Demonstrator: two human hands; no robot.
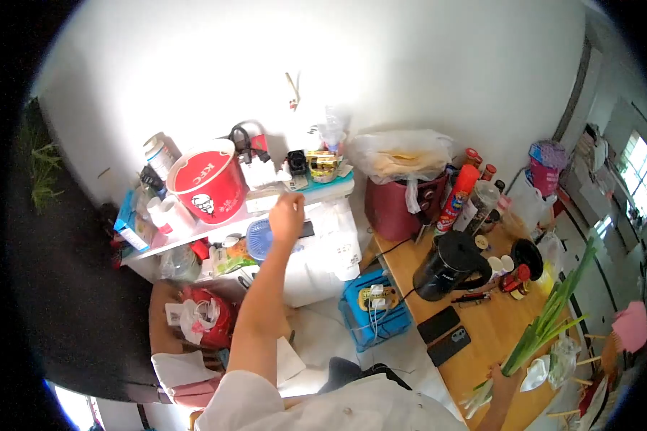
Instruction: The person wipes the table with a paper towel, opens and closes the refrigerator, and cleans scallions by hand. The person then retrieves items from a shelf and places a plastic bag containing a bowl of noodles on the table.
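My left hand (287, 217) is raised over the front edge of the white shelf (212, 228), beside a blue plastic basket (259, 240). Its fingers are curled together, and whatever they hold, if anything, is too small to make out. At the lower right, my right hand (505, 381) is closed around the lower stalks of a bunch of green onions (543, 327). The long leaves slant up and to the right above the wooden table (446, 377). A crumpled clear plastic bag (563, 359) lies near the stalks.
A red bucket (210, 188) stands on the shelf. The table holds a black kettle (449, 266), two dark phones (448, 348), a red spray can (458, 197) and a maroon cooker (395, 208). Below is a blue crate (359, 329). What looks like another person's arm (167, 316) is at left.
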